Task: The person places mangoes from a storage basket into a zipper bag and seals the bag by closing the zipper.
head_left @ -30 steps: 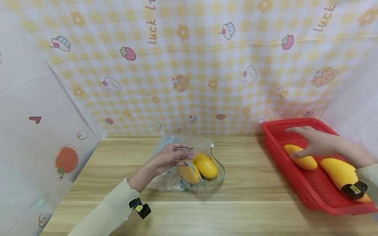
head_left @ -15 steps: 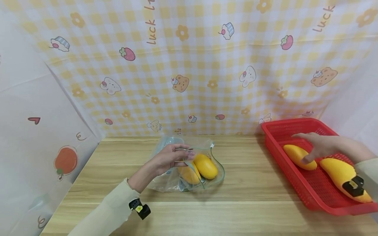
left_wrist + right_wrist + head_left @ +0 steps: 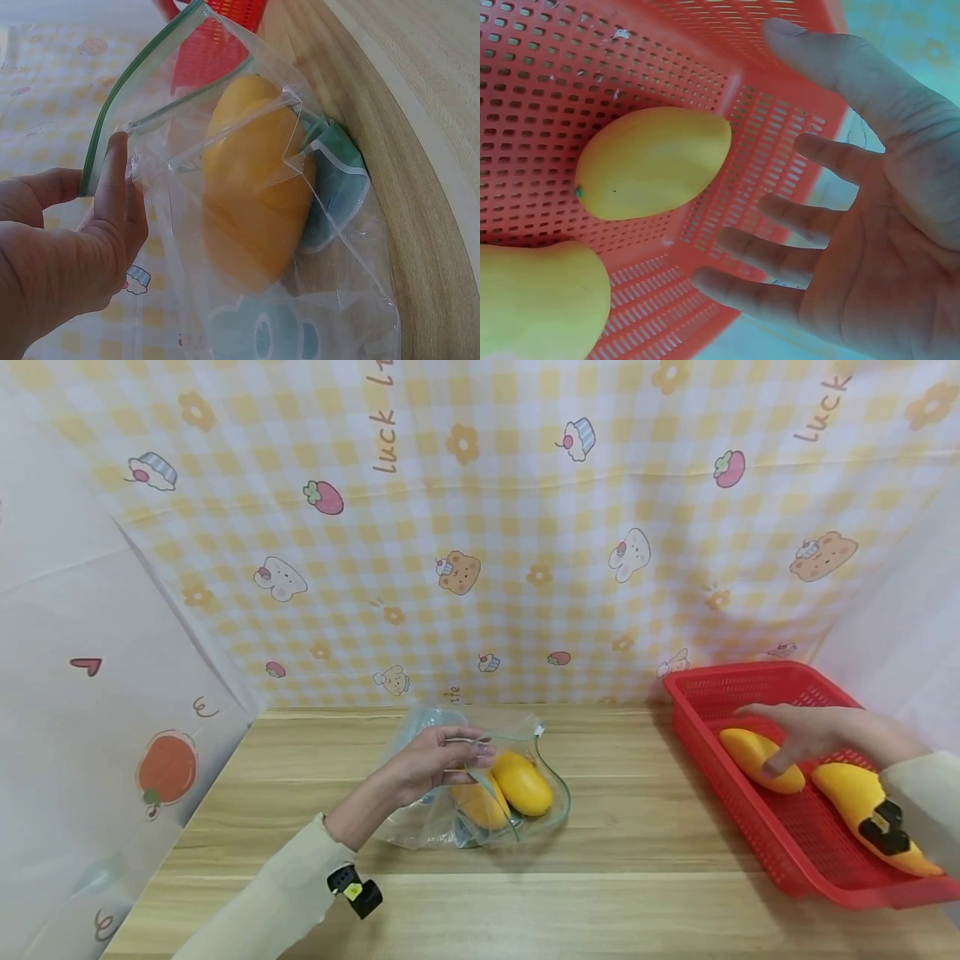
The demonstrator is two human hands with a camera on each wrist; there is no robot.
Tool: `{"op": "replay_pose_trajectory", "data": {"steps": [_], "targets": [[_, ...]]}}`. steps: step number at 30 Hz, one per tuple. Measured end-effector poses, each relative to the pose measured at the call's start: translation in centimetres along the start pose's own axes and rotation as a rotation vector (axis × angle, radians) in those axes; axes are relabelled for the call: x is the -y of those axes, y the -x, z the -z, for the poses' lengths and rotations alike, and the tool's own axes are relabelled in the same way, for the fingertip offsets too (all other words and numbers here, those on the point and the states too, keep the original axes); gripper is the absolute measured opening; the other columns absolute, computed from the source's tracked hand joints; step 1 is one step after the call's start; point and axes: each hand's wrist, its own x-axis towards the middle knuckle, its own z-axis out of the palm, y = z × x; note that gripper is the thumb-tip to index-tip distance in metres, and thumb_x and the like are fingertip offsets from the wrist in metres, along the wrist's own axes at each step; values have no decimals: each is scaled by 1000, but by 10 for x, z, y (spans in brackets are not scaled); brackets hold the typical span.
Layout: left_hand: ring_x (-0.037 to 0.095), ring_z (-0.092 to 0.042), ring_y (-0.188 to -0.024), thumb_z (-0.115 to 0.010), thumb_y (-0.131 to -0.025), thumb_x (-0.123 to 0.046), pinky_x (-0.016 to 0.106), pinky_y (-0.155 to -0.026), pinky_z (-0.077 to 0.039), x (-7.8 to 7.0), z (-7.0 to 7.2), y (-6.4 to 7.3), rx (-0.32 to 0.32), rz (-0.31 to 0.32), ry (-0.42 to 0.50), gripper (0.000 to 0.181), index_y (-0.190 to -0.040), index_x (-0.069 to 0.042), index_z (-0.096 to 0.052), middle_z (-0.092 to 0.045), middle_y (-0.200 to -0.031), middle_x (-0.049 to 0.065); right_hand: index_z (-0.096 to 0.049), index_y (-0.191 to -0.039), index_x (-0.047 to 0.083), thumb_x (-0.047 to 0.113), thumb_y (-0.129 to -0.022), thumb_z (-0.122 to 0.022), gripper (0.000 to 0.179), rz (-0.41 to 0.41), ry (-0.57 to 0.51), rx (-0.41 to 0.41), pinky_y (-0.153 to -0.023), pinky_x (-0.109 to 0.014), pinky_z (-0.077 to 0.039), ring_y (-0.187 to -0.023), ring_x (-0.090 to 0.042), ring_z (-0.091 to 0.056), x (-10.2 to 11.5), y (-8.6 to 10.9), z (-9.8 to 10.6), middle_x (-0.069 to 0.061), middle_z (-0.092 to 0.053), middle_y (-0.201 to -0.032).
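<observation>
My left hand (image 3: 435, 764) pinches the green-edged mouth of a clear zip bag (image 3: 172, 202) and holds it apart. Two yellow mangoes lie inside; the nearer-right mango (image 3: 523, 783) shows through the plastic in the head view. Over the red basket (image 3: 731, 785) hovers my right hand (image 3: 810, 731), fingers spread and holding nothing. Below it, a mango (image 3: 656, 161) lies on the basket's perforated floor, apart from the fingers in the right wrist view. Another, larger mango (image 3: 855, 793) lies beside it, partly covered by the wrist camera and sleeve.
The basket stands at the right of the wooden table (image 3: 615, 910), near the white side wall. A checked yellow curtain (image 3: 540, 577) hangs along the table's back edge. A black camera (image 3: 356, 889) is strapped to the left wrist.
My right hand has lowered a little into the basket and shifted slightly right, its thumb now overlapping the smaller mango's right end in the head view. The left hand and bag have stayed put.
</observation>
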Motion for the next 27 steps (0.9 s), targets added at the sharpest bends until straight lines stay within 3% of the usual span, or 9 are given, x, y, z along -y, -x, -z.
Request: {"op": "replay_pose_trajectory", "data": {"steps": [5,16,23,27], "targets": [[25,-68,-109,-59,-103,-4,31,-81,-61,0,0,0,-2,0,-3,45,-143,9,-45,-63,-130,22,-34,-149,-8,23,-77,-89,96,-12,-13,25,-86,-66,-52,-124,-59,-36,-3,-5,-2,-38,-36,-146],[25,-68,-109,-58,-103,-3,31,-81,-60,0,0,-1,7,-4,-6,45,-143,10,-44,-63,-131,23,-40,-146,-8,25,-76,-89,91,38,4,-1,-90,-72,-46,-126,-58,-37,-13,-16,-2,-34,-42,-143],[25,-68,-109,-59,-103,-5,32,-83,-60,0,-1,-3,8,-2,-5,45,-143,10,-44,-63,-130,23,-43,-147,-5,32,-70,-93,98,-24,51,-18,-91,-71,-46,-123,-54,-41,-15,-23,-5,-31,-45,-143],[26,-67,-111,-59,-103,-5,32,-83,-60,0,-1,-2,11,-2,-8,46,-144,10,-44,-62,-131,23,-40,-147,-8,29,-71,-93,99,-58,-4,18,-89,-65,-52,-119,-54,-41,-16,-28,-6,-35,-40,-142]]}}
